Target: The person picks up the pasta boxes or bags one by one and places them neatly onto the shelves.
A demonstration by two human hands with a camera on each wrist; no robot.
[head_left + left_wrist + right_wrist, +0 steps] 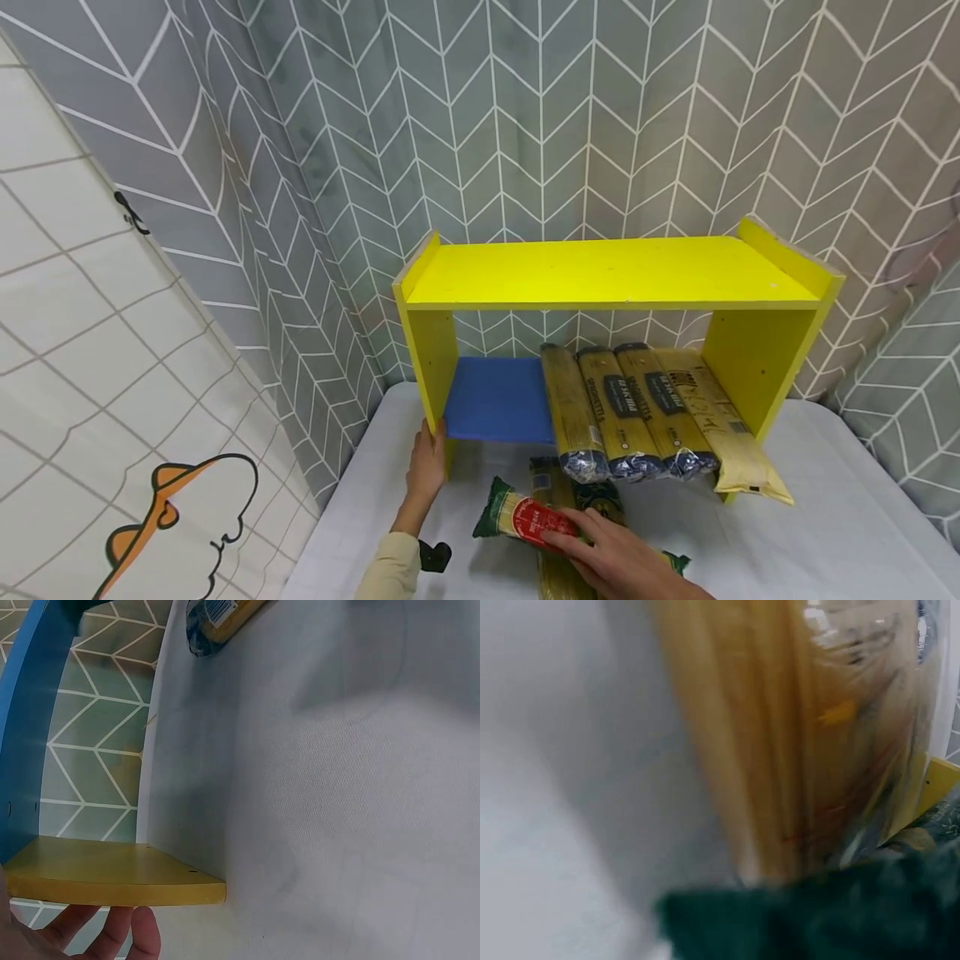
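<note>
Evidently, the person's left hand (424,465) gripped the yellow side panel (433,358) of the low, open shelf unit (615,271), probably to steady it. The right hand (615,554) grasped a green-ended, red-labelled plastic pasta packet (534,520) near its middle, apparently for balance, over other packets (561,577) on the white-covered worktop (810,479). Four long, clear-wrapped pasta packs (622,408) lay side by side on the blue board (498,396), presumably to save room.
</note>
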